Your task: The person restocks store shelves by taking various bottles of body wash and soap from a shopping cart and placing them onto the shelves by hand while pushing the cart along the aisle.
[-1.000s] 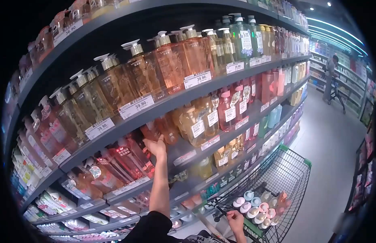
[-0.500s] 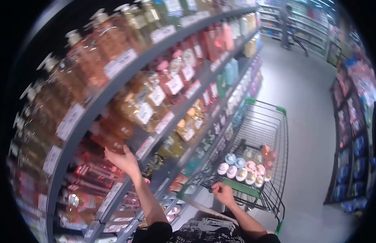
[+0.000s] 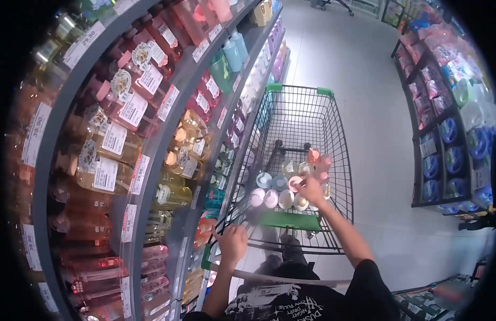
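A wire shopping cart [image 3: 341,155] with green corners holds several pump bottles in its rear part, with white, blue and pink tops. My right hand [image 3: 313,191] is over these bottles, its fingers at a pink-topped bottle [image 3: 295,183]; whether they grip it is unclear. My left hand [image 3: 233,242] is beside the cart's handle end, near the lower shelves, with thumb and index finger apart and nothing in it. Left of it, orange bottles [image 3: 85,224] and amber bottles with white labels [image 3: 104,172] stand on the shelf.
Shelves [image 3: 131,176] full of bottles and price tags run along the left. On the right stands a rack [image 3: 419,144] with pink packs and blue round items. Grey floor [image 3: 373,107] lies between the cart and the rack. Wheeled legs [image 3: 333,6] show at the top.
The view has swung right and down toward the cart. My left hand has come away from the orange bottles on the shelf. My right hand has moved from the handle area to the bottles in the cart.
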A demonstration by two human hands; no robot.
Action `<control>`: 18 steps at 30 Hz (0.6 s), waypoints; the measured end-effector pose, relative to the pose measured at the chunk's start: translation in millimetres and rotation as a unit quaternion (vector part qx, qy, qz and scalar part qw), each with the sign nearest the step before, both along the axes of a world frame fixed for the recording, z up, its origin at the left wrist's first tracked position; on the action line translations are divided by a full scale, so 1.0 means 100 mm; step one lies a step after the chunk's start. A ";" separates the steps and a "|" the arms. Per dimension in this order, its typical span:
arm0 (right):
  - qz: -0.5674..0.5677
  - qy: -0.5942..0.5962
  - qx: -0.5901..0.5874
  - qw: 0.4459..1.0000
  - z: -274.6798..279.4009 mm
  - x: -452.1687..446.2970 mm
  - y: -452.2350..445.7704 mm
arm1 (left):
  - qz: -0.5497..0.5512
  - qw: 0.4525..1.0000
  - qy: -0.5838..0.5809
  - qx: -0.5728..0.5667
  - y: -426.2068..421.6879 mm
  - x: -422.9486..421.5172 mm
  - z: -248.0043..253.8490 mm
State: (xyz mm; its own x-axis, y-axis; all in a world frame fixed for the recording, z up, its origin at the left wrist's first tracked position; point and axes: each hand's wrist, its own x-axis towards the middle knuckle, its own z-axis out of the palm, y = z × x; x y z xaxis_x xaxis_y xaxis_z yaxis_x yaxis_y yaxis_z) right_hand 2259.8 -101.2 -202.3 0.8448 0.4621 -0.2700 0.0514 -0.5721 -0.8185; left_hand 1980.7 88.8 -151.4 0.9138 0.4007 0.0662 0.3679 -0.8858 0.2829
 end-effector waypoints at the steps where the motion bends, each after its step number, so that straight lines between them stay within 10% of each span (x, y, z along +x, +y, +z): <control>1: -0.044 -0.035 -0.045 0.997 -0.28 0.24 -0.08 | -0.001 1.000 0.022 0.003 0.00 0.01 0.01; 7: -0.110 -0.227 -0.099 0.963 -1.49 1.22 -0.30 | -0.014 0.996 0.088 -0.002 0.01 0.05 0.08; 18: -0.088 -0.067 -0.215 0.970 -1.55 1.51 0.08 | 0.022 0.995 0.092 -0.043 0.05 0.20 0.20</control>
State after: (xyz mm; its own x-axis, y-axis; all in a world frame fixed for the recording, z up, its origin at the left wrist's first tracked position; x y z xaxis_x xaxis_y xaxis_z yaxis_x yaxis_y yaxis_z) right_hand 2410.8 -93.1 -357.5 0.9412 0.1768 -0.2879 0.0116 -0.8686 -0.4954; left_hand 2000.2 94.3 -131.8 0.8889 0.4371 -0.1368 0.4580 -0.8436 0.2803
